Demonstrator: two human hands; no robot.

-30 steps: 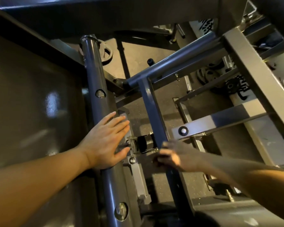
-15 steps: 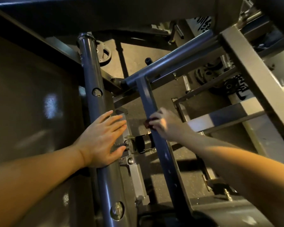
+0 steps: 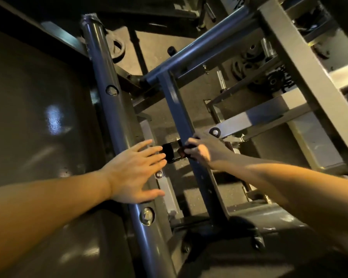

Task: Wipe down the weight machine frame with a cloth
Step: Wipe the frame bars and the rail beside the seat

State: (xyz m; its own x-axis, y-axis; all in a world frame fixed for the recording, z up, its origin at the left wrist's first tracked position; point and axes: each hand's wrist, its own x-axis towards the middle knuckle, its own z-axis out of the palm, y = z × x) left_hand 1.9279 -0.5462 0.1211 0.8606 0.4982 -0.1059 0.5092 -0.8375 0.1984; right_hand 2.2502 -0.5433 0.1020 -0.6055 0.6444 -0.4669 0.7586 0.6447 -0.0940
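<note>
Right hand (image 3: 201, 150) slid lower down bar (image 3: 177, 109), dark cloth (image 3: 182, 152) under fingers

Two bare forearms reached forward into a metal frame, one hand flat and one hand curled.

The left hand (image 3: 136, 173) lay open, fingers straight and slightly spread, thumb out to the side, palm pressed against a round upright tube (image 3: 109, 93). The right hand (image 3: 201, 149) was in shadow, knuckles up, fingers curled round a slimmer bar (image 3: 177, 109) and pinching a small dark cloth (image 3: 184, 152) against it. Both wrists were straight.
</note>
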